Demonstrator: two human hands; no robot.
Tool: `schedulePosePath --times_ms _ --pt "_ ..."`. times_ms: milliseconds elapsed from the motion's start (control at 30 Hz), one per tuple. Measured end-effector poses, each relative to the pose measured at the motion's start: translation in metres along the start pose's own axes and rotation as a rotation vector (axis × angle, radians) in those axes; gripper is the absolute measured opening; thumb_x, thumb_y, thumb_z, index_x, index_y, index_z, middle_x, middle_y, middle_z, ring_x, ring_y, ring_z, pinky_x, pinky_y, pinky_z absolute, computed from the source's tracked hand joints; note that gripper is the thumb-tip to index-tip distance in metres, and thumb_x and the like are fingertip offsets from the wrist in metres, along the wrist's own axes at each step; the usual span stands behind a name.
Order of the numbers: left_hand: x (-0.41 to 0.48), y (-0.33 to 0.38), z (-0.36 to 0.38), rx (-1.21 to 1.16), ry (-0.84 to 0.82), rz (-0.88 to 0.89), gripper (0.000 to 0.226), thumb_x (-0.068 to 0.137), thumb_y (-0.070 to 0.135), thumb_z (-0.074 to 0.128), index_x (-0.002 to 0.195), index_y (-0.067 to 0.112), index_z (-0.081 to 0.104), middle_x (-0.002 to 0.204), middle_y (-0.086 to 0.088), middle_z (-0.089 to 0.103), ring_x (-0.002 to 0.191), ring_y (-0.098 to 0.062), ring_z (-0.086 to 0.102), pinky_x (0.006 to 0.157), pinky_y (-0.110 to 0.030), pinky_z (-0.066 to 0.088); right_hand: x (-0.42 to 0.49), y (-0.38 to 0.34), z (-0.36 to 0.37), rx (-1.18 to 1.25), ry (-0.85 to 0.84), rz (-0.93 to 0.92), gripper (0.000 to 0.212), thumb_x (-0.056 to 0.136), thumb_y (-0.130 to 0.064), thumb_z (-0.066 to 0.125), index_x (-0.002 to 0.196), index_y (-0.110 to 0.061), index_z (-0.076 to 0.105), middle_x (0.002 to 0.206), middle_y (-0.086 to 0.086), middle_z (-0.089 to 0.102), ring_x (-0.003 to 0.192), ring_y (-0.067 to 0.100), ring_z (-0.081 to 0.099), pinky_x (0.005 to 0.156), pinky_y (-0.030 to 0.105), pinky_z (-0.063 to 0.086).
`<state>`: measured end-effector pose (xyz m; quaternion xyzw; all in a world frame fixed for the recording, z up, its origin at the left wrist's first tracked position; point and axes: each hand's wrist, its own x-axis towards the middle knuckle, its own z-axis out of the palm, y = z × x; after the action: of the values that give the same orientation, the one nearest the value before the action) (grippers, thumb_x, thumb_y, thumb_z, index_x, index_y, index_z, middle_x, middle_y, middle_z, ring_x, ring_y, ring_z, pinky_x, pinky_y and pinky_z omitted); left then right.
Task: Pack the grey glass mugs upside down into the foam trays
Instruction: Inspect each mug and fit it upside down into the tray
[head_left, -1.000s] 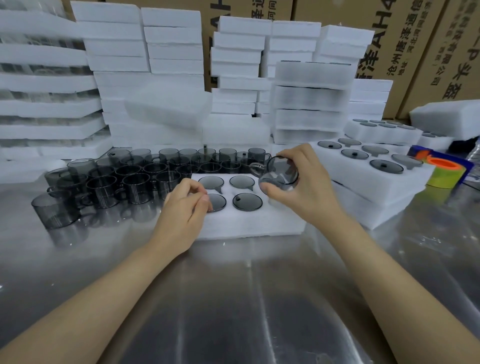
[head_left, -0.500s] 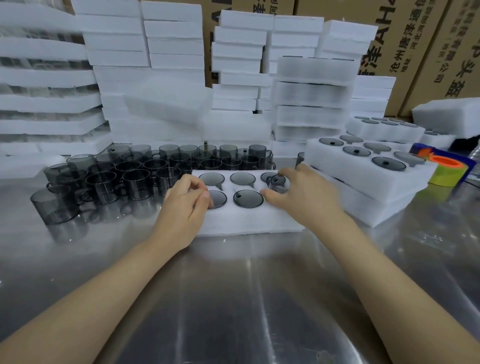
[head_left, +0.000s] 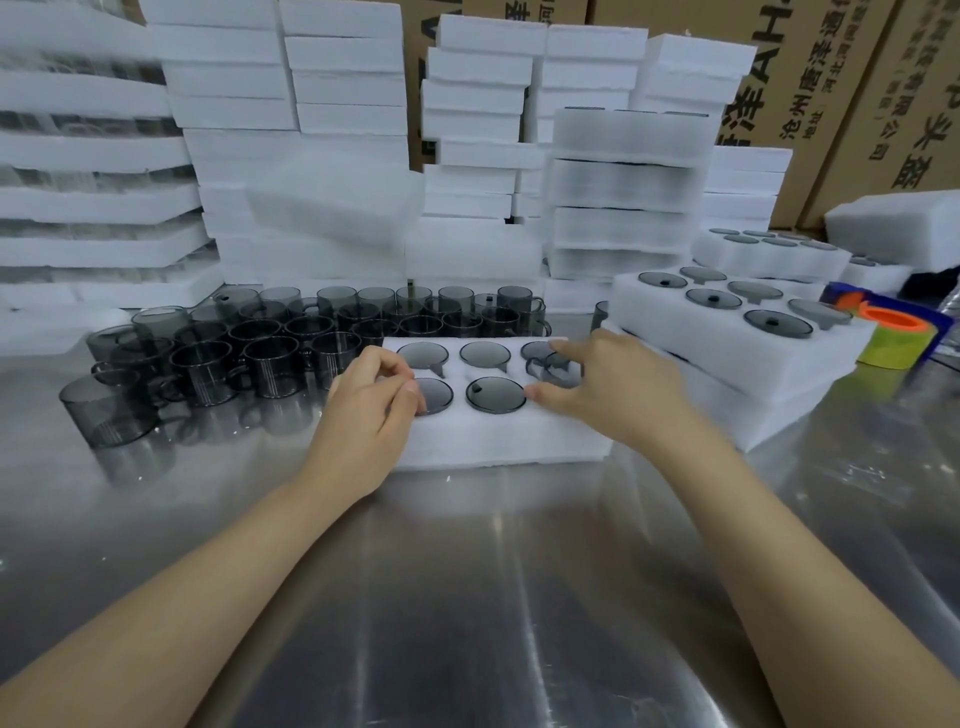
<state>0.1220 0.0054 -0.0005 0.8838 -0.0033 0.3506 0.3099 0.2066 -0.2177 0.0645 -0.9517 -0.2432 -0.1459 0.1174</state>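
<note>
Head view: a grey glass mug (head_left: 553, 365) is gripped in a right-end pocket of the foam tray (head_left: 493, 441) on the bench (head_left: 467, 597) by the right hand (head_left: 618, 400), its fingers (head_left: 576, 351) arched round it, while the left hand (head_left: 363, 415) is rested with empty, curled fingers (head_left: 395, 375) on the tray's left end, and loose mugs (head_left: 270, 358) are stood left of and behind the tray.

Glossy smoked-glass mugs (head_left: 270, 364), matt porous foam tray (head_left: 498, 441), brushed reflective steel table (head_left: 467, 597).
</note>
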Motion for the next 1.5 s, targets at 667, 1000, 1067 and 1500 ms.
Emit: schedulePosePath --times_ms 667,1000,1067,1500 --pt "-0.001 0.0 0.001 -0.009 0.002 -0.013 0.038 0.092 0.026 0.035 0.072 0.012 0.065 0.1 0.01 0.046 0.099 -0.014 0.048 0.098 -0.048 0.038 0.003 -0.005 0.027 0.052 -0.32 -0.208 0.079 0.09 -0.064 0.0 0.155 -0.018 0.007 0.162 -0.008 0.001 0.147 0.005 -0.005 0.121 0.037 -0.003" --pt "0.007 0.019 0.003 -0.585 0.305 -0.458 0.029 0.095 0.025 0.044 0.124 0.027 0.048 0.12 0.012 0.038 0.125 -0.009 0.038 0.109 -0.026 0.028 0.01 0.024 0.025 0.763 0.031 0.128 0.048 0.1 -0.053 0.025 0.126 -0.03 0.058 0.129 -0.01 0.056 0.114 0.001 0.046 0.088 0.016 0.028" --pt "0.008 0.02 0.004 -0.531 0.237 -0.679 0.038 0.098 0.026 0.042 0.134 0.018 0.044 0.132 0.004 0.037 0.13 -0.017 0.035 0.105 -0.029 0.027 0.015 0.038 0.026 0.723 0.105 0.193 0.033 0.102 -0.04 0.034 0.108 -0.021 0.061 0.115 -0.002 0.06 0.111 0.018 0.054 0.087 0.021 0.036" --pt "-0.004 0.03 0.002 -0.54 0.109 -0.433 0.07 0.074 0.042 0.051 0.143 0.04 0.038 0.136 0.034 0.042 0.121 0.019 0.038 0.1 -0.016 0.028 0.012 0.044 0.031 1.233 -0.174 0.1 0.065 0.082 -0.042 0.056 0.145 -0.041 0.036 0.144 -0.02 0.045 0.133 0.008 0.043 0.114 0.043 0.031"
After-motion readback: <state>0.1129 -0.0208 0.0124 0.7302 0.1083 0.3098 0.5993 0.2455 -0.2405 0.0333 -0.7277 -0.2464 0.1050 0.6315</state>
